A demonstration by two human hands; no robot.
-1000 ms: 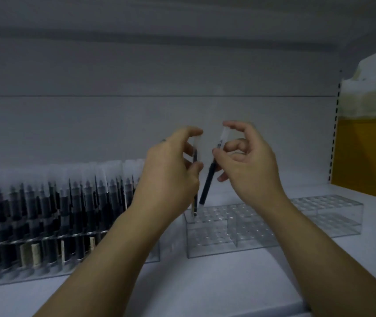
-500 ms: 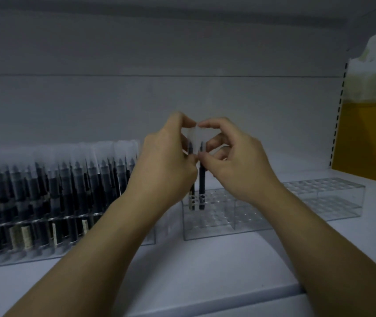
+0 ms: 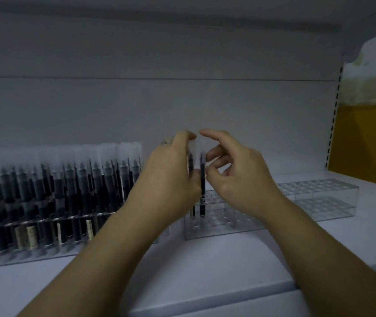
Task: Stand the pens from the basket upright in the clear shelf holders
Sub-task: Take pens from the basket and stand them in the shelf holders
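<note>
At the left end of the clear holder (image 3: 239, 216), two pens stand upright. The left hand (image 3: 171, 179) pinches the left pen (image 3: 191, 161) in its grip, probably seating it; the right hand (image 3: 235, 179) has a slack, empty grip beside the right pen (image 3: 202, 179).

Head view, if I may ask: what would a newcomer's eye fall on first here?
Two hands meet mid-frame: the left hand grips a dark pen standing in a nearly empty clear holder, with a second pen upright beside it and the right hand close by. Left of them, a full holder of capped pens lines the white shelf; a yellow panel stands at far right.
</note>
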